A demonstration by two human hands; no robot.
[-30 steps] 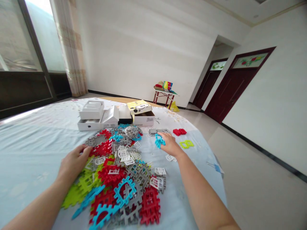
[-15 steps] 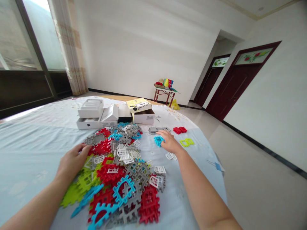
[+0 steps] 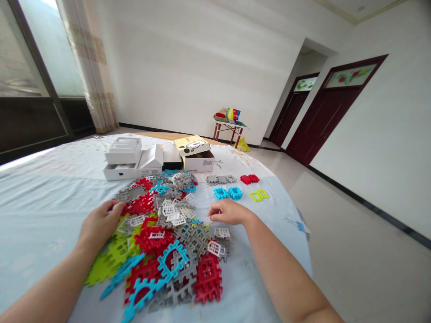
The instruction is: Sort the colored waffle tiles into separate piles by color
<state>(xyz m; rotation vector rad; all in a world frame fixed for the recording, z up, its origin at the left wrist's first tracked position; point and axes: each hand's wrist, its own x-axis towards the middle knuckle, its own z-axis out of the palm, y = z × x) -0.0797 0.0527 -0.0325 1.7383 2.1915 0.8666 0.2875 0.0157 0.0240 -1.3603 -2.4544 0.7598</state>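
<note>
Beyond both hands, at the far side of the light blue cloth (image 3: 50,188), stand some white boxes (image 3: 124,158) and a yellow-lidded box (image 3: 197,154), side by side and touching. Past the right hand (image 3: 229,211) four small sets lie apart from one another on bare cloth. The blue pair (image 3: 228,193) is nearest, just beyond the knuckles. The grey row (image 3: 220,180) and the red pair (image 3: 249,179) lie farther out, and the yellow-green pair (image 3: 258,195) is off to the hand's right. Nothing lies between the hand and these sets.

Between the two hands, and spreading back along both forearms, is a heap of tiles (image 3: 175,251). Its toothed red, grey, blue and green squares overlap in a loose jumble, with little white frames scattered on top.

The right hand lies low at the heap's right edge with its fingers pointing left and drawn narrowly together. A small white window piece (image 3: 208,220) sits right at the fingertips. Whether it is pinched or only touched cannot be told. A second white frame (image 3: 222,232) lies just on the near side of that hand, by the wrist.

The left hand (image 3: 99,225) rests palm down on the heap's left edge with its fingers loosely spread and gently curved, and it grips nothing. Its fingertips touch a red tile (image 3: 138,205), and green tiles lie under and beside the palm.
</note>
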